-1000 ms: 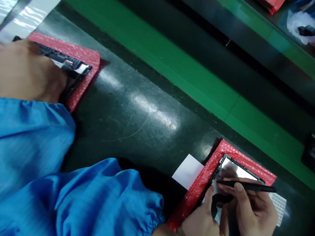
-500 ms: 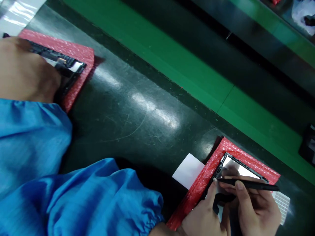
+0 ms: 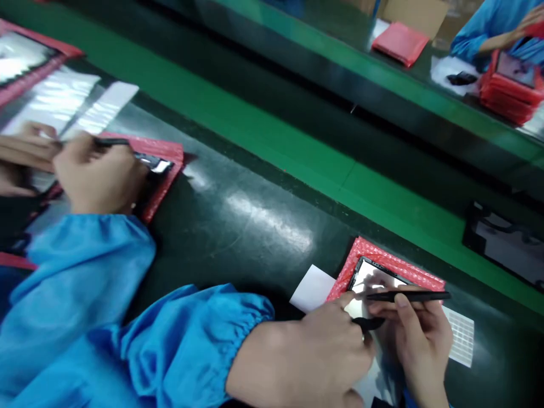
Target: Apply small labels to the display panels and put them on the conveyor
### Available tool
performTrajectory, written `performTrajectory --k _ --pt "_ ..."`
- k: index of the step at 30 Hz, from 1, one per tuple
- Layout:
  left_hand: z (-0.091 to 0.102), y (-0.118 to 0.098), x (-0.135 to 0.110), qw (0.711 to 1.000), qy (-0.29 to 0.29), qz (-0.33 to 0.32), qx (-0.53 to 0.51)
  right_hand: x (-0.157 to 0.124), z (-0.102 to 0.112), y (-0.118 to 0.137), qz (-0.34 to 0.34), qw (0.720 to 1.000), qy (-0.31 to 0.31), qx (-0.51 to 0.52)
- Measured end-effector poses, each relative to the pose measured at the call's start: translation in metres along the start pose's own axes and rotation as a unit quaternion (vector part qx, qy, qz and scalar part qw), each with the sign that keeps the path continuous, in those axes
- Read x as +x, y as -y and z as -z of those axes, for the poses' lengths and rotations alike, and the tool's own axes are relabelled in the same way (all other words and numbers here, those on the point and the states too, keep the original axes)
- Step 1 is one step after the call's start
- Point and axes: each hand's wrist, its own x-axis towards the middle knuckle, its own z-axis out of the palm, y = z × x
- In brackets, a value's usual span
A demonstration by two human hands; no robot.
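At the lower right, a flat device (image 3: 359,276) with a mirror-like face and thin dark frame lies on red bubble wrap (image 3: 406,271). My right hand (image 3: 425,334) holds a slim black pen-like tool (image 3: 408,296), its tapered tip pointing left over the device. My left hand (image 3: 314,351) comes in from the left in a blue elastic-cuffed sleeve. Its index finger stretches to the device's edge by the tool tip; the other fingers are bent, with nothing visible in them. A black strip (image 3: 369,323) lies between my hands. My hands hide much of the device's near part.
White paper (image 3: 312,288) and a gridded sheet (image 3: 461,337) flank the wrap. At left, a co-worker's hand (image 3: 100,175) works over another device. A dark panel (image 3: 501,238) lies right. Across the green strip (image 3: 297,150), another person sits by stacked red packages (image 3: 510,93).
The view has shifted, showing more of the far bench. My left hand has turned, its back now uppermost and index finger extended. My right hand still holds the tool over the device.
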Motion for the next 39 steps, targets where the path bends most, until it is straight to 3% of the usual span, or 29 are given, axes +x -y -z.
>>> performTrajectory --k 1,3,6,8,15,21,23,25,27,30,34,36,39 --pt "0.009 0.001 -0.003 1.000 0.020 0.004 0.007 -0.001 0.007 0.002 0.019 1.000 -0.009 0.015" --pt "0.018 0.002 -0.011 0.995 0.050 0.078 0.020 -0.004 0.026 0.004 0.057 0.997 -0.048 0.029" --pt "0.010 0.009 -0.026 0.968 0.061 0.242 0.026 -0.008 0.062 0.002 0.076 0.989 -0.121 0.032" --pt "-0.001 0.013 -0.035 0.955 0.053 0.292 -0.012 -0.009 0.085 -0.004 0.067 0.986 -0.148 0.039" --pt "-0.015 0.002 -0.039 0.942 -0.089 0.269 -0.179 -0.004 0.141 -0.040 0.084 0.979 -0.170 0.071" --pt "-0.027 0.000 -0.023 0.919 -0.153 0.241 -0.271 0.002 0.152 -0.072 0.064 0.984 -0.152 0.074" --pt "-0.039 0.008 -0.011 0.879 -0.185 0.223 -0.379 0.003 0.149 -0.084 0.057 0.985 -0.144 0.079" --pt "-0.049 0.022 0.006 0.819 -0.222 0.214 -0.484 0.006 0.145 -0.094 0.057 0.984 -0.140 0.090" --pt "-0.048 0.044 0.030 0.787 -0.256 0.218 -0.518 0.009 0.142 -0.101 0.064 0.983 -0.137 0.104" --pt "-0.023 0.093 0.080 0.782 -0.306 0.246 -0.483 0.012 0.139 -0.104 0.086 0.982 -0.111 0.124" --pt "0.034 0.160 0.148 0.777 -0.369 0.325 -0.393 0.012 0.126 -0.105 0.112 0.979 -0.116 0.122" --pt "0.058 0.182 0.169 0.782 -0.376 0.362 -0.341 0.011 0.116 -0.107 0.121 0.975 -0.144 0.122" --pt "0.082 0.199 0.181 0.800 -0.361 0.407 -0.253 0.013 0.103 -0.113 0.137 0.970 -0.173 0.102"
